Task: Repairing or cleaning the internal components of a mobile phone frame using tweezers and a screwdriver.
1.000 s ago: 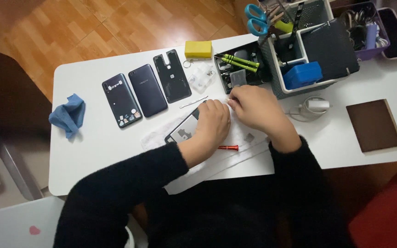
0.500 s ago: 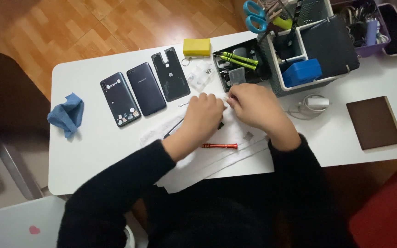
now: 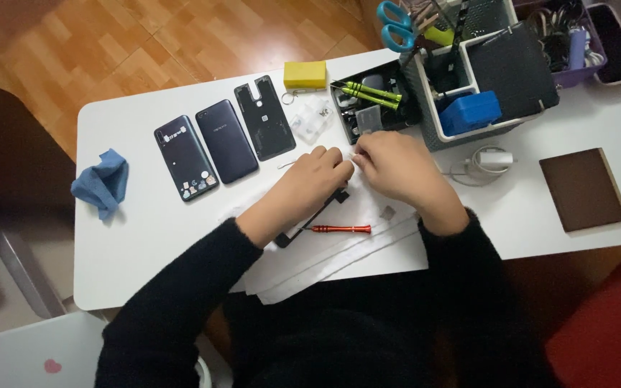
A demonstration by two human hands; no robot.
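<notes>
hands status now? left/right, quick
Left hand: curled, resting on the dark phone part; whether it grips cannot be told.
Right hand: fingers pinched at the left hand's fingertips; what it holds, if anything, is too small to see.

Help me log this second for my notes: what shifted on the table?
The left hand slid off the dark phone part toward the right hand, so the fingertips now meet. The red screwdriver, three phones and blue cloth stayed put.
</notes>
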